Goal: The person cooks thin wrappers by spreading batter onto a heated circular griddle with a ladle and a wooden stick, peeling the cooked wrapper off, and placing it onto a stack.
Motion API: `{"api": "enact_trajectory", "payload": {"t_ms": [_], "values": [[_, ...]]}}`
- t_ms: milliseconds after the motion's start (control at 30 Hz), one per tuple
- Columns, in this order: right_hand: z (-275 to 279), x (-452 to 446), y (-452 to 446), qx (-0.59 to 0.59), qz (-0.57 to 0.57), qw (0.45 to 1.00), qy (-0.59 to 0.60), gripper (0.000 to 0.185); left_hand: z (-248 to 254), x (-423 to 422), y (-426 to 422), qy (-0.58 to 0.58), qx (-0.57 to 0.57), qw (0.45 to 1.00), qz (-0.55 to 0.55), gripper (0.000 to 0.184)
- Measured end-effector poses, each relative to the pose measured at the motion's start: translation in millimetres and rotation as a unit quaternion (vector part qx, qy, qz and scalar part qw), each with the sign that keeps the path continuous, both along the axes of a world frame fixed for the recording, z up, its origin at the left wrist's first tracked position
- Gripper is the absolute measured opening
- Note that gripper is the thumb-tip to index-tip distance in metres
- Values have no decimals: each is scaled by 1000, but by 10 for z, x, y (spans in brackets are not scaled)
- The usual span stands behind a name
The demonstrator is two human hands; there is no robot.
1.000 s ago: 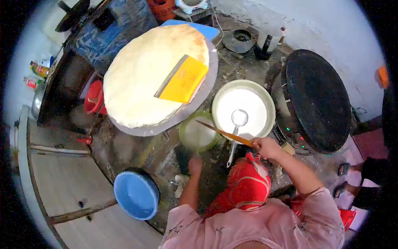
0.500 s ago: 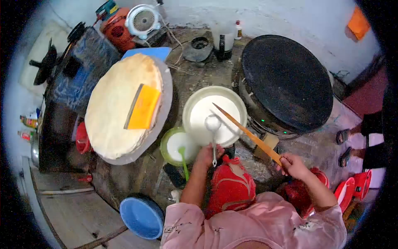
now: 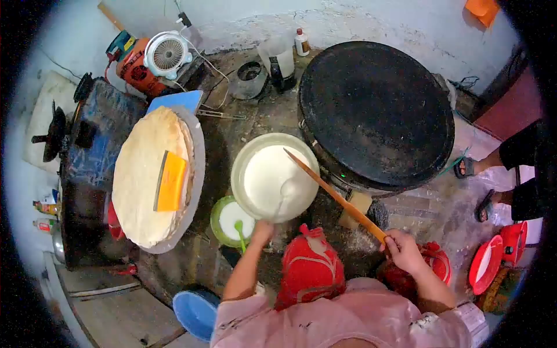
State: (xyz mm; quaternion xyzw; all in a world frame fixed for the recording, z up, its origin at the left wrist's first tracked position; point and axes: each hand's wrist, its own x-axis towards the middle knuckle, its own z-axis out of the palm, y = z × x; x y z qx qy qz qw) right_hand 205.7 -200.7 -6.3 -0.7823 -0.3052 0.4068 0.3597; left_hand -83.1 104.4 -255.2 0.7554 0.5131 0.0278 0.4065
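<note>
My right hand (image 3: 403, 249) is closed round the lower end of a long flat wooden spatula (image 3: 336, 197). The spatula's pointed tip reaches over a large pale bowl (image 3: 237, 188) of white batter (image 3: 267, 168). At the bowl's near edge, my left hand (image 3: 264, 231) is closed on the handle of a ladle (image 3: 288, 188), whose bowl end is in or just over the batter. The fingers are partly hidden and blurred. Beside that hand, a green bowl (image 3: 214, 226) holds white liquid and a green spoon (image 3: 239, 229).
A round black griddle (image 3: 377, 116) stands at the right. On the left, a stack of thin flatbreads (image 3: 139, 180) carries an orange scraper (image 3: 172, 182). A blue basin (image 3: 194, 313) and red bags (image 3: 313, 264) lie nearby. Another person's feet (image 3: 467, 168) show at right.
My view has shifted, moving the griddle and bowls leftward in frame. The ladle has turned, its handle now slanting towards my left hand. The spatula stays over the batter bowl.
</note>
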Motion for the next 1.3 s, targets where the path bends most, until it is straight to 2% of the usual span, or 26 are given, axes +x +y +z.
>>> {"api": "enact_trajectory", "payload": {"t_ms": [33, 67, 100, 133, 167, 200, 233, 300, 333, 367, 400, 433, 533, 600, 633, 700, 767, 800, 833, 900, 967, 1033, 1100, 1200, 1267, 1300], "values": [[10, 30, -26, -11, 5, 1000, -1, 16, 466, 4, 120, 244, -31, 963, -111, 35], [-167, 64, -150, 13, 14, 998, -56, 16, 644, -80, 272, 217, -127, 968, 13, 38], [-186, 89, -172, 12, 13, 998, -54, 16, 818, -5, 421, 252, -77, 965, -2, 38], [-194, 90, -202, -2, 25, 997, -72, 16, 881, 93, 516, 225, -47, 973, 25, 36], [-196, 85, -220, -15, 41, 995, -89, 16, 1072, 328, 558, 210, 11, 977, -22, 35], [-190, 72, -198, 26, 52, 991, -124, 13, 904, 536, 651, 259, 18, 964, 47, 35], [-186, 54, -183, 27, 53, 991, -121, 13, 35, 404, 833, 234, 50, 971, 18, 34], [-153, 75, -162, 70, 43, 984, -157, 12, -714, 306, 640, 233, 121, 955, -136, 33], [-120, 103, -155, 72, 43, 984, -157, 12, -416, 258, 494, 233, 123, 955, -135, 33], [-83, 110, -164, 54, 27, 991, -122, 12, 274, 230, 260, 217, 66, 969, -97, 33], [-55, 115, -172, 34, 10, 996, -87, 12, 667, 188, 158, 198, 7, 978, -58, 34], [-34, 120, -170, 35, 8, 996, -85, 12, 553, 43, 344, 266, 25, 962, -63, 34], [-22, 137, -186, 44, 7, 995, -86, 14, 420, 137, 787, 228, -15, 968, -105, 31], [-33, 154, -175, 65, 74, 982, -161, 14, -75, 423, 858, 251, 122, 959, -43, 27], [-25, 149, -179, 65, 72, 982, -160, 14, 155, 624, 549, 209, 99, 972, -50, 24], [-9, 158, -175, 18, 16, 999, -47, 20, 676, 580, 54, 143, 65, 987, -18, 25], [-46, 163, -226, 15, 14, 999, -43, 20, 555, 52, 159, 174, 72, 980, -58, 27], [-64, 174, -236, 11, 12, 999, -42, 21, 870, 111, 355, 299, -72, 949, -61, 35], [-42, 180, -221, 11, 11, 999, -43, 21, 1000, 180, 487, 307, -32, 948, -79, 33], [45, 168, -189, 31, 40, 994, -95, 20, 598, 275, 810, 353, 49, 929, -98, 29], [66, 152, -157, 26, 49, 994, -94, 20, 161, 598, 735, 239, 114, 964, 39, 27], [62, 178, -150, 25, 57, 993, -99, 20, 338, 650, 355, 223, 83, 967, -90, 26], [1, 159, -184, 38, 10, 998, -55, 20, 885, 477, 47, 212, 27, 977, -22, 33], [36, 171, -193, 17, 6, 999, -37, 19, 1191, 288, 421, 337, 21, 939, -66, 45], [-103, 147, -272, -1, 8, 999, -37, 18, 768, 368, 765, 340, 57, 938, -31, 31], [-154, 132, -299, -15, 8, 999, -36, 18, 720, 628, 750, 296, 126, 946, 24, 25]]}}
